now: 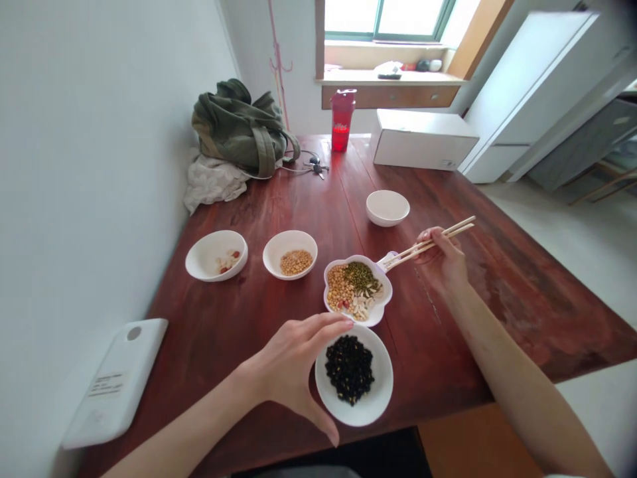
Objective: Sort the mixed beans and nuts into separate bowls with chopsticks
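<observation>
In my right hand (442,259) is a pair of wooden chopsticks (455,229), fingers closed round them, their tips by the handle (389,260) of a white flower-shaped dish. That dish (387,297) holds yellow beans, green beans, pale flat seeds and a few red-brown peanuts. Just in front of it stands a white bowl (383,392) of black beans (349,368). My left hand (303,365) curves open around the bowl's left side. Its fingertips are at the far rim, and the thumb lies beyond the near rim; contact cannot be made out.
Further left are a bowl (203,255) with a few peanuts and pale pieces and a bowl (271,255) of yellow beans. Behind stand another white bowl (388,209), a red bottle (342,123), a white box (423,139), a green bag (239,129) and keys (318,167).
</observation>
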Demonstrator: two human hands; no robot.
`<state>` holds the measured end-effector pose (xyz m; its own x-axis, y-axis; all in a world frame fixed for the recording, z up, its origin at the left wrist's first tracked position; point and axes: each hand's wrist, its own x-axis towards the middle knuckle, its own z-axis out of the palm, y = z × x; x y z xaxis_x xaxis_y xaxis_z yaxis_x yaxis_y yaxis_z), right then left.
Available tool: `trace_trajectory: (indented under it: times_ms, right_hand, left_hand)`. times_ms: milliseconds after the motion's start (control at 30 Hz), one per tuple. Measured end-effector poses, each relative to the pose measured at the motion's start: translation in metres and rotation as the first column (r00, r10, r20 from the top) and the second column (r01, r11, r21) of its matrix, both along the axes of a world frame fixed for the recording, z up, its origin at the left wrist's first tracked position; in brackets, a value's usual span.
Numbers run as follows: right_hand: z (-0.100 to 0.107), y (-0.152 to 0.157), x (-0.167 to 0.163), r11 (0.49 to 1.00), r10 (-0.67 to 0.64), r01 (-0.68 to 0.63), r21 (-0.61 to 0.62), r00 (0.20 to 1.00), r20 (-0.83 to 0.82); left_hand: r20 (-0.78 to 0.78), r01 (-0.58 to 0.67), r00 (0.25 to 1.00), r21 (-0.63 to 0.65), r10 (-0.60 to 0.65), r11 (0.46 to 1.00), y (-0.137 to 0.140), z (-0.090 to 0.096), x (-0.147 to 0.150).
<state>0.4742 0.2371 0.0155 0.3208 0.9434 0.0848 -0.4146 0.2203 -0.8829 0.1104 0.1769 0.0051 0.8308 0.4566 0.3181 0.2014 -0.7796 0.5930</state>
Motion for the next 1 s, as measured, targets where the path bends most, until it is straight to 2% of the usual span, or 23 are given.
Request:
trace_trajectory:
  times_ms: [433, 533, 633, 700, 767, 900, 1000]
  right_hand:
    - [-0.016, 0.006, 0.002, 1.000, 0.023, -0.023, -0.005, 1.000, -0.021]
    - [-0.020, 0.008, 0.002, 0.999, 0.038, -0.038, -0.005, 0.999, -0.039]
    - [-0.021, 0.010, 0.004, 0.999, 0.031, -0.031, 0.009, 0.997, -0.076]
    - [-0.022, 0.011, 0.005, 1.000, 0.018, -0.016, 0.023, 0.994, -0.109]
    - [-0.022, 0.012, 0.007, 0.999, 0.008, -0.004, 0.035, 0.990, -0.141]
    - [-0.025, 0.014, 0.009, 0.999, 0.009, 0.000, 0.050, 0.984, -0.180]
    - [-0.028, 0.014, 0.010, 0.998, 0.021, -0.011, 0.057, 0.983, -0.182]
  left_hand:
    - [-0.054, -0.023, 0.998, 0.024, 0.024, 0.999, -0.012, -0.004, 0.006]
    - [-0.008, -0.002, 1.000, 0.013, 0.003, 1.000, -0.012, -0.010, 0.006]
    - [0.112, 0.028, 0.993, 0.030, -0.031, 0.999, -0.009, -0.011, 0.005]
    - [0.213, -0.011, 0.977, 0.040, 0.002, 0.999, -0.003, 0.000, 0.001]
    - [0.251, -0.110, 0.963, 0.048, 0.094, 0.993, 0.012, 0.022, -0.003]
    - [0.093, -0.279, 0.959, 0.159, 0.266, 0.947, 0.068, 0.081, -0.002]
    - [-0.049, -0.448, 0.888, 0.128, 0.456, 0.885, 0.126, 0.105, 0.013]
